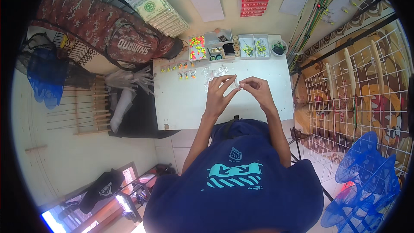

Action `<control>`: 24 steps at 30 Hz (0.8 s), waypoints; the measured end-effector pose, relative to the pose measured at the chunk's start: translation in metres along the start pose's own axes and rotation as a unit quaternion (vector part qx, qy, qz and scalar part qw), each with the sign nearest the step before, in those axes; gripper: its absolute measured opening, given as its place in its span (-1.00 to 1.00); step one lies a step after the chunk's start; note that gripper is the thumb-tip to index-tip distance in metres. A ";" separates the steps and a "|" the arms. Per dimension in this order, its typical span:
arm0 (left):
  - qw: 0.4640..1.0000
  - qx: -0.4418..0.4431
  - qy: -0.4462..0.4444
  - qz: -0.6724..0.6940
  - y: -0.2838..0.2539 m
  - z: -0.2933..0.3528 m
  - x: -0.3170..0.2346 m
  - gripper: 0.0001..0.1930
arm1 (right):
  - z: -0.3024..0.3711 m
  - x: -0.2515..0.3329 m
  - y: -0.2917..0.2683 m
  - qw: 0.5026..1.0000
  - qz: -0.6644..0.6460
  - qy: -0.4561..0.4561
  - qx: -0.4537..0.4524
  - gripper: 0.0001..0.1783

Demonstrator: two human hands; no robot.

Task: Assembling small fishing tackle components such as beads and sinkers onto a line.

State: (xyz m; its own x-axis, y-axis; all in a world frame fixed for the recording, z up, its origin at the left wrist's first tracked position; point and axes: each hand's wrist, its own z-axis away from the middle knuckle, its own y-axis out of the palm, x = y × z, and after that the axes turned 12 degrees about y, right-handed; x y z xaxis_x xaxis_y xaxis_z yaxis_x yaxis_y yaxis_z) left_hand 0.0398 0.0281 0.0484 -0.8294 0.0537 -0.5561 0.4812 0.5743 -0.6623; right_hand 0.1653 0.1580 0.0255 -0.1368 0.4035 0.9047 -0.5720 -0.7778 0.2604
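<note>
Over the white table [185,108], my left hand [221,95] and my right hand [259,90] meet with the fingertips close together. Between them is a small, pale, partly see-through piece [236,84], too small to name. The thumb and forefinger of my right hand pinch at its edge. My left thumb and fingers curve round its other side. Just beyond my left hand lie several small clear plastic bags [215,71]. Farther left, small bright-coloured packed pieces [186,76] are laid out in rows.
Along the table's back stand a box of bright beads [197,48], a grey compartment tray [219,39], a white divided box [254,57] and a round tub [279,48]. A camouflage rod bag [103,30] hangs left. A wire grid [358,82] and blue nets [366,185] are at right.
</note>
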 end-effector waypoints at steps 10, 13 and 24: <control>1.000 0.006 -0.004 -0.003 0.000 -0.002 -0.003 -0.52 | 0.001 0.001 -0.003 1.000 -0.002 0.000 -0.004 -0.80; 1.000 0.004 0.002 -0.006 0.002 -0.001 -0.002 -0.52 | 0.003 0.001 -0.003 1.000 0.006 -0.002 -0.014 -0.82; 0.999 0.022 0.019 -0.026 0.005 0.000 -0.002 -0.50 | 0.003 0.001 -0.001 0.977 0.172 -0.095 -0.084 -0.83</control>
State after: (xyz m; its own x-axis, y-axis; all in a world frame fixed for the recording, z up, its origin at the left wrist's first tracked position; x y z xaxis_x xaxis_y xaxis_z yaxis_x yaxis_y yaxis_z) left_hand 0.0436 0.0306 0.0458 -0.8630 0.0557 -0.5022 0.4489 0.5408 -0.7114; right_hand 0.1682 0.1576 0.0275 -0.2002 0.0232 0.9795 -0.6458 -0.7550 -0.1141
